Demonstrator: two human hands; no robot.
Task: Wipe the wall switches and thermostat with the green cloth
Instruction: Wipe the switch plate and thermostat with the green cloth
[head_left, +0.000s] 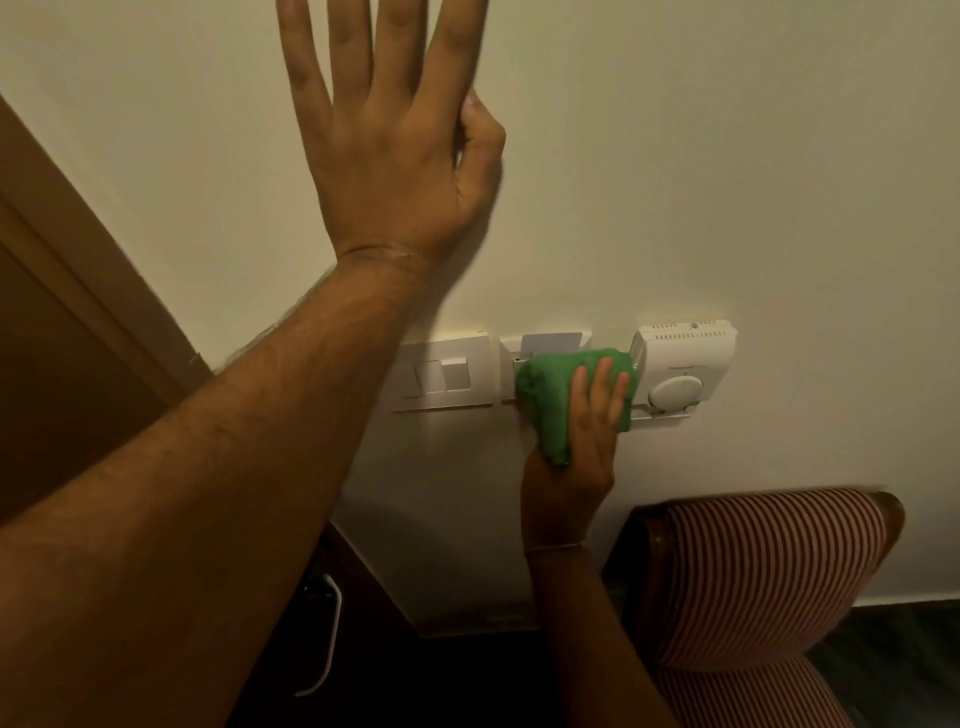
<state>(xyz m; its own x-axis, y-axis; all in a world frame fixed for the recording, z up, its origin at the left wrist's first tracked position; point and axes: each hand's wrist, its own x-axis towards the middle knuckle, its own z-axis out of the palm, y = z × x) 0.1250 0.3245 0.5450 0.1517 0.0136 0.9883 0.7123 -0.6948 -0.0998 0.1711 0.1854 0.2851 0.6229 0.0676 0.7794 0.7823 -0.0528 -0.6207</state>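
My right hand (576, 457) grips the bunched green cloth (550, 400) and presses it flat against the middle wall plate, a white card-holder switch (550, 344) with a card in its top slot. Most of that plate is hidden by the cloth. To its left sits a white plate with two rocker switches (441, 376). To its right is the white thermostat (680, 369) with a round dial; the cloth's right edge touches its side. My left hand (395, 156) rests flat on the wall above the switches, fingers spread, holding nothing.
A brown wooden door frame (78, 291) runs along the left. A chair with red-and-white striped upholstery (758, 571) stands against the wall below the thermostat. A dark door with a white handle (327, 639) is at the bottom left.
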